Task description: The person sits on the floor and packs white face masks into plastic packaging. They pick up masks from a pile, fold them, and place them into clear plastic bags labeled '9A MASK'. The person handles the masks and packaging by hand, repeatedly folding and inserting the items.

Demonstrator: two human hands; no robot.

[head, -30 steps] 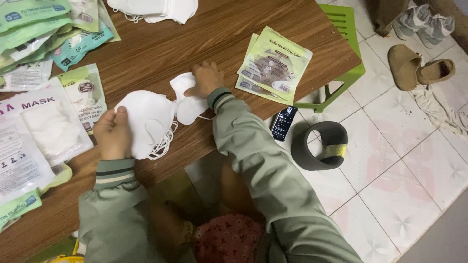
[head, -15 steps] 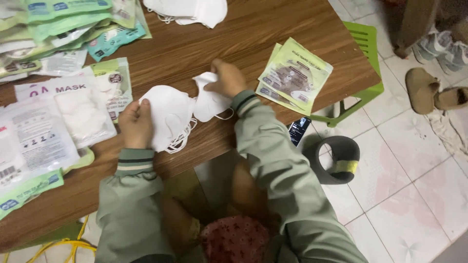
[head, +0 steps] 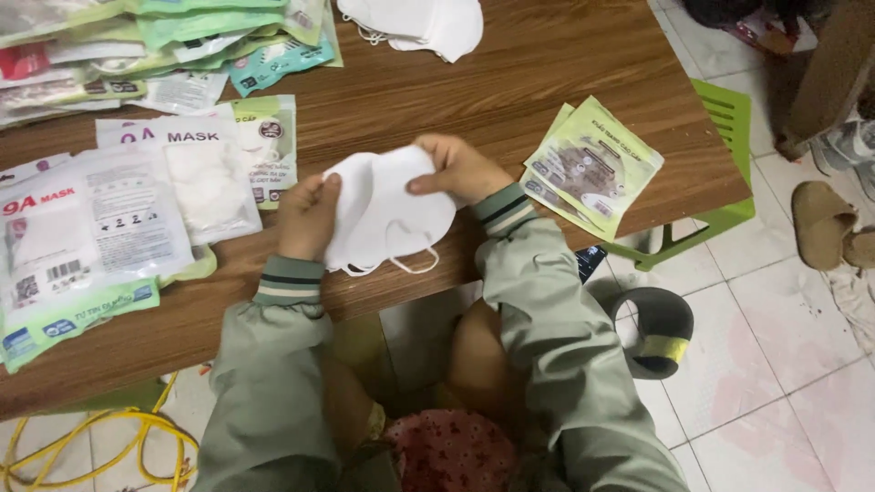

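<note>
White masks point(head: 387, 214) were stacked together and held up just above the brown wooden worktop point(head: 510, 82), near its front edge. The left hand point(head: 308, 217) was closed on the left side of the stack, with the thumb on top. The right hand point(head: 460, 169) was pinching the top right part, thumb pressed on the white cloth. Thin white ear loops point(head: 410, 260) hung down from the bottom of the stack. Both arms wore soft green sleeves point(head: 538, 301) with striped cuffs. To the left of the hands lay clear packets of masks point(head: 137, 196), some on top of each other, with green packets under them. More green and blue packets point(head: 182, 36) were piled at the far left corner. A small heap of loose white masks point(head: 424, 23) sat at the far edge of the worktop. To the right of the hands, a few flat green packets point(head: 592, 169) lay near the right edge. Past that edge stood a green plastic stool point(head: 725, 128). On the tiled floor point(head: 784, 364) were a dark roll of tape point(head: 658, 330), a brown slipper point(head: 825, 223), and a yellow cord point(head: 100, 433) at the lower left.
</note>
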